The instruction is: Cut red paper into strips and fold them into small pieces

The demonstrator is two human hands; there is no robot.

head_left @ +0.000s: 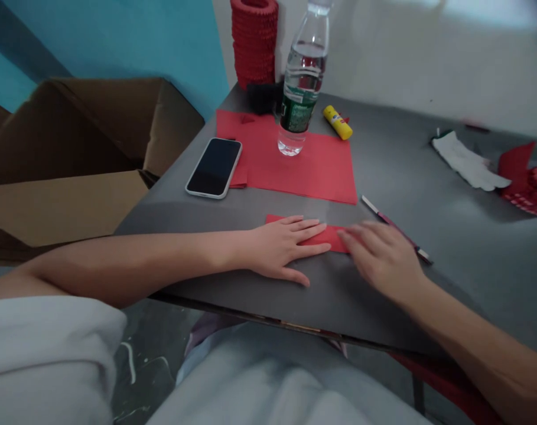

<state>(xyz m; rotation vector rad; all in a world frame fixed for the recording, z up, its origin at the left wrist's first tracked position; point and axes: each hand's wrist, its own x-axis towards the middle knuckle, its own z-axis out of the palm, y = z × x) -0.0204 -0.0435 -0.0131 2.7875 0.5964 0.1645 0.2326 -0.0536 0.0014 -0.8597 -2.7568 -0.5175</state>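
Observation:
A narrow strip of red paper point(331, 237) lies on the grey table in front of me. My left hand point(286, 245) rests flat across its left part, fingers spread and thumb apart on the bare tabletop. At the strip's right end is my right hand point(378, 254), with curled fingers closed on the paper; the fingertips are somewhat blurred. Just beyond that hand a slim pen-like stick point(394, 227), white at the ends and dark red between, lies slantwise.
Behind the strip lie larger red sheets point(325, 177), with a water bottle point(299, 100) standing on them. Around them are a phone point(215, 168), a yellow glue stick point(338, 123) and a red pleated stack point(254, 44). A white glove point(465, 159) lies right. An open cardboard box point(64, 206) stands left.

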